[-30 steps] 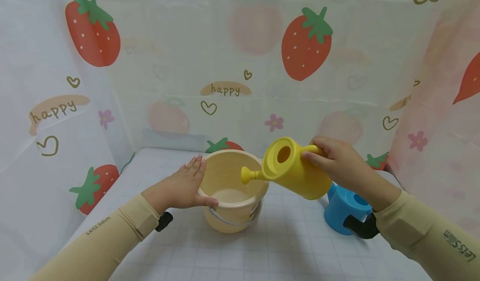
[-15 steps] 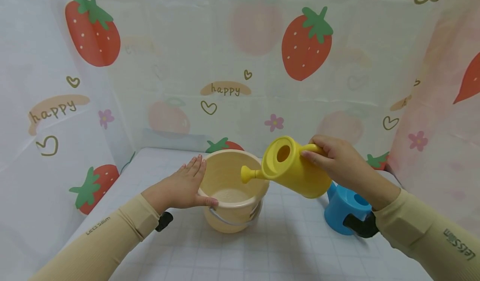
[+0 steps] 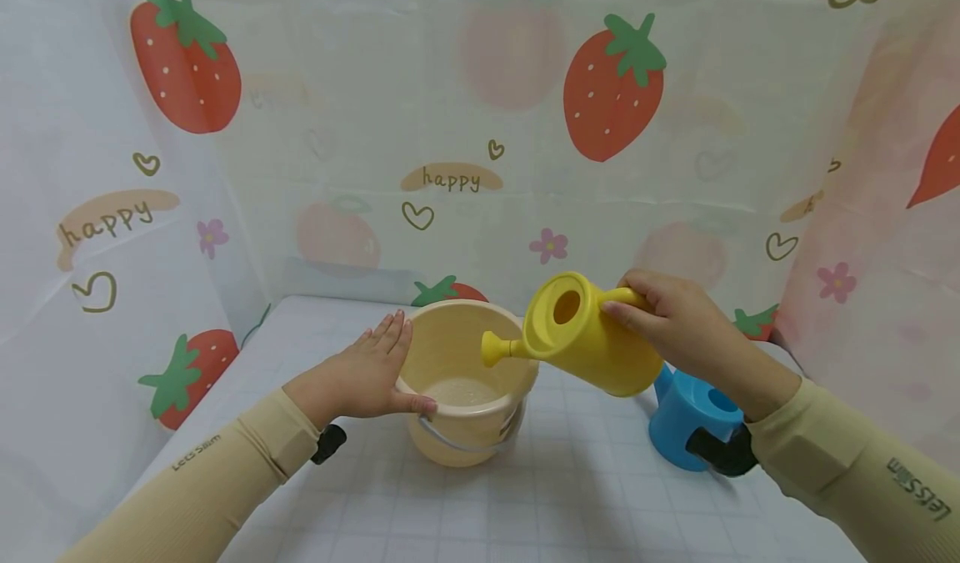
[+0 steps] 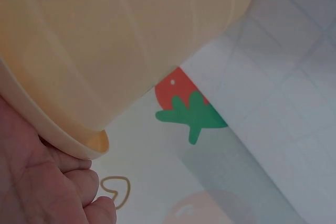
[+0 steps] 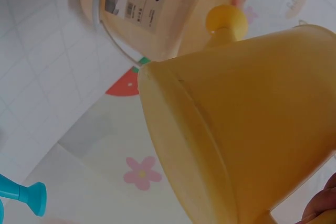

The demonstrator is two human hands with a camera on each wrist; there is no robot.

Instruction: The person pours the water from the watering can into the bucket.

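Note:
In the head view, a cream bucket point(image 3: 450, 429) stands upright on the table. My left hand point(image 3: 356, 375) rests on its left rim, fingers straight and thumb along the front edge; the left wrist view shows the fingers point(image 4: 79, 182) against the rim's outside. A yellow watering can point(image 3: 600, 350) is held in the air by my right hand point(image 3: 671, 313), which grips its handle. The can tips left, and its spout point(image 3: 495, 349) points into the bucket's opening. Fine speckles or ripples show on the bucket's bottom; no stream from the spout can be made out.
A blue watering can point(image 3: 686, 429) stands on the table under my right forearm, partly hidden by it. The white gridded table point(image 3: 540, 505) is bordered by curtains printed with strawberries point(image 3: 613, 87). A thin wire handle point(image 3: 465, 446) hangs at the bucket's front.
The yellow watering can has risen very slightly in my right hand. Speckles on the bucket's bottom look different. My left hand and the bucket have stayed put.

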